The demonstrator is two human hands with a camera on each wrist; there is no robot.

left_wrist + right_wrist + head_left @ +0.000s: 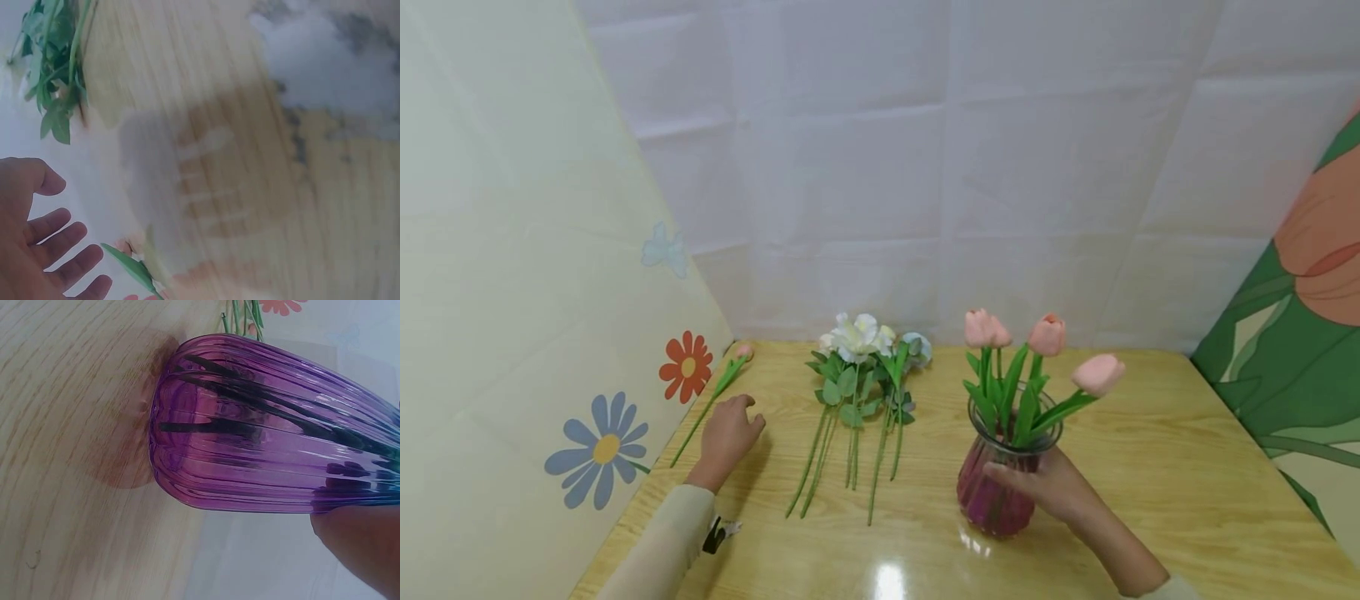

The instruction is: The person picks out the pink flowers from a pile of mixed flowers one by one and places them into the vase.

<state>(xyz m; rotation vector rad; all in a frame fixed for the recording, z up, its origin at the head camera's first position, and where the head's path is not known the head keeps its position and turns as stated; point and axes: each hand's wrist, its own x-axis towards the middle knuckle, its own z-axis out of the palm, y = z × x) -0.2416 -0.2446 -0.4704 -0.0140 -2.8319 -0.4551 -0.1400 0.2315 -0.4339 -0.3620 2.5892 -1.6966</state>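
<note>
A purple ribbed glass vase (996,492) stands on the table, with several pink tulips (1047,335) in it. My right hand (1045,483) grips the vase from its right side, the thumb across the front. Through the glass in the right wrist view, dark stems (250,394) reach toward the base. Over the table at the left, my left hand (730,433) holds nothing; its fingers (69,240) are spread in the left wrist view. Just beyond that hand lies a single pink tulip (718,390), by the left wall.
Between the hands lies a bunch of loose flowers (856,337), white and pale blue, their stems toward me. A white back wall (850,208) borders the wooden table (820,558). Printed panels flank it, with painted daisies (602,450) left and large painted tulips (1330,267) right.
</note>
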